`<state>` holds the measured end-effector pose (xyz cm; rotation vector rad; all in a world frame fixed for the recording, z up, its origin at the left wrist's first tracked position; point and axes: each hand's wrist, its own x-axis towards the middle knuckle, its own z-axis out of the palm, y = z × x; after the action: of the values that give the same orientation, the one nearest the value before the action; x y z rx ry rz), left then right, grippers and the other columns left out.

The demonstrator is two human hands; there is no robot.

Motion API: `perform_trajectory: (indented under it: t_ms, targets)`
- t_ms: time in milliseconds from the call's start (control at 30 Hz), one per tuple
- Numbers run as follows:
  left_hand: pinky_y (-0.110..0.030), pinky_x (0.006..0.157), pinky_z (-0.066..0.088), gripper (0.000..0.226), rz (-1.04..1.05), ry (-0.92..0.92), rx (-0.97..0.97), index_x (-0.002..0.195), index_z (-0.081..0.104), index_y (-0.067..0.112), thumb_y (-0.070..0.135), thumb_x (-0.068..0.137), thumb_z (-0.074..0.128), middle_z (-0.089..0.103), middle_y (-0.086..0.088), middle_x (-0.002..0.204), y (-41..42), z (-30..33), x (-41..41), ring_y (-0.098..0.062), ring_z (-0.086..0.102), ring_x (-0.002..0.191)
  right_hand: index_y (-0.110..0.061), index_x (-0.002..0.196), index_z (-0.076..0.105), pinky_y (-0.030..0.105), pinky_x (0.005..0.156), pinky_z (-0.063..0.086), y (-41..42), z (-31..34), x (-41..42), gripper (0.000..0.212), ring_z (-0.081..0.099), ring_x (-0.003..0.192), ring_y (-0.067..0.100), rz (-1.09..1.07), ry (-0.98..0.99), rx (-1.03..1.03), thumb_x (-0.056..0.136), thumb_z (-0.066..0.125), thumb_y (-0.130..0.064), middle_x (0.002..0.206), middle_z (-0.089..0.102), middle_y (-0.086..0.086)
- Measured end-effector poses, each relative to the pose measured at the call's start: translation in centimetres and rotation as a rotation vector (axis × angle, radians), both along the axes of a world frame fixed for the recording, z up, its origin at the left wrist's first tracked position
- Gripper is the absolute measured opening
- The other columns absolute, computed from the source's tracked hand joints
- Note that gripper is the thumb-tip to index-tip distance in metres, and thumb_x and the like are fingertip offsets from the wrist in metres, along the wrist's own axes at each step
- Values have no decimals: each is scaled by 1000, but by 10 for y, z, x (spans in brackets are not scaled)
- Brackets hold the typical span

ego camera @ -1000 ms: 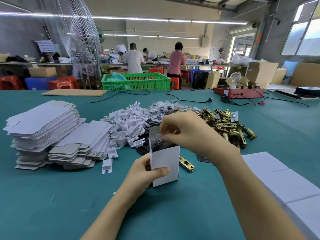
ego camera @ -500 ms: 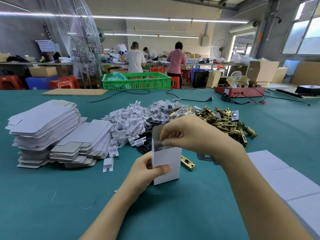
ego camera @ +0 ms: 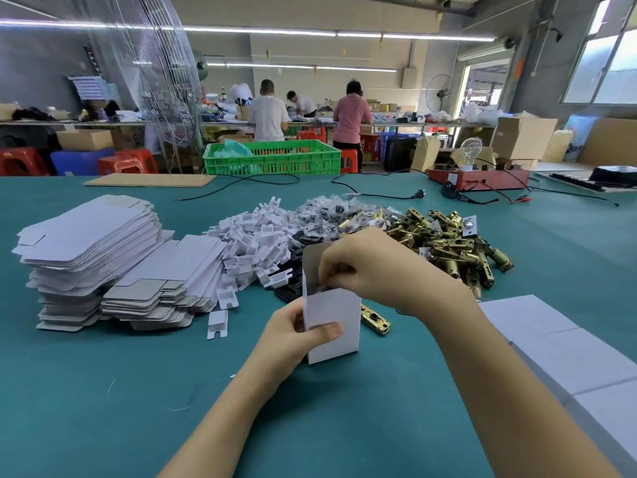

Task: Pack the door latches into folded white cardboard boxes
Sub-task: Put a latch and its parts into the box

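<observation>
In the head view, at frame centre, an open box (ego camera: 332,326) is held upright on the tabletop (ego camera: 103,391) by the left hand (ego camera: 293,334), thumb across its front. The right hand (ego camera: 370,267) has its fingers curled at the box mouth, apparently pushing a bagged part inside; what is pinched cannot be told. Loose latches (ego camera: 451,243) lie piled at upper right. Filling seems in hand; closing the flap should follow.

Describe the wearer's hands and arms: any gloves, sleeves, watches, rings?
Left hand and right hand are both bare: no gloves, rings, watch or wristband visible. Both forearms are uncovered right down to the frame's lower edge, so no sleeve shows. The thumbnail on the left hand is short and unpainted.
</observation>
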<state>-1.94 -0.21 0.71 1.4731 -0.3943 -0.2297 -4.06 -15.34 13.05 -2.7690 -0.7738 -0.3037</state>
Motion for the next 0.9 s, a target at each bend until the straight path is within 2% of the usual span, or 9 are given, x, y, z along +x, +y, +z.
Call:
perform_trajectory:
  t_ms: [133, 233, 300, 367, 433, 533, 633, 767, 900]
  targets:
    - [-18, 71, 53, 31, -8, -23, 20, 97, 76, 32, 20, 68, 79, 76, -1, 101, -1, -1, 1, -14, 72, 92, -13, 102, 74, 29, 81, 49, -1, 0, 0, 23, 64, 86, 16, -13, -13, -31, 91, 55, -5, 95, 73, 1]
    - [-18, 71, 52, 32, -18, -30, 16, 98, 75, 32, 30, 67, 81, 76, 1, 100, 1, -1, 1, -12, 71, 91, -12, 100, 73, 14, 72, 44, -7, 6, -4, 18, 60, 78, 8, -31, -93, 185, 91, 58, -7, 86, 70, -4]
    - [-24, 76, 50, 45, -10, -38, 6, 96, 72, 23, 53, 63, 80, 74, 2, 99, 0, 0, 0, -16, 68, 90, -14, 96, 73, 9, 70, 44, -17, 11, -6, 13, 59, 72, 3, -108, -176, 359, 91, 61, -11, 80, 66, -11]
    - [-36, 81, 37, 81, 12, -21, -17, 100, 62, 13, 80, 55, 72, 59, -7, 97, -1, 2, -1, -22, 52, 89, -15, 93, 72, 17, 72, 51, -26, 8, -6, 11, 62, 73, 3, -208, -214, 528, 91, 60, -15, 77, 67, -13]
    - [-42, 83, 28, 84, -31, 22, -98, 101, 65, 21, 90, 53, 63, 48, -6, 102, -2, 3, -1, -23, 39, 95, -15, 92, 70, 31, 76, 55, -31, -3, -4, 15, 66, 79, 13, -312, -131, 698, 94, 56, -21, 80, 70, -5]
    - [-39, 94, 43, 61, -90, 43, -118, 112, 72, 41, 82, 72, 50, 67, 2, 115, -2, 3, -1, -22, 60, 105, -16, 99, 64, 41, 84, 55, -29, -36, 0, 25, 66, 91, 23, -411, 166, 973, 100, 46, -33, 92, 70, 1]
    - [-23, 81, 55, 55, -88, 66, -107, 114, 71, 42, 77, 77, 49, 70, 3, 122, -3, 5, -4, -12, 67, 110, -18, 102, 67, 35, 84, 56, -21, -72, -2, 35, 69, 96, 23, -335, 412, 1218, 100, 41, -42, 101, 72, 4]
    - [-23, 77, 55, 55, -88, 101, -134, 117, 71, 35, 71, 78, 55, 71, -1, 121, -3, 8, -4, -14, 69, 105, -34, 99, 74, 16, 73, 52, -8, -90, -10, 35, 69, 94, 10, -261, 479, 1360, 100, 42, -46, 106, 73, -6]
    - [-32, 78, 57, 65, -93, 166, -182, 121, 69, 27, 67, 71, 61, 70, -10, 121, -4, 8, -1, -22, 68, 104, -37, 99, 74, 23, 83, 51, -5, -99, -12, 35, 68, 98, 8, -246, 492, 1420, 97, 43, -51, 109, 73, -7]
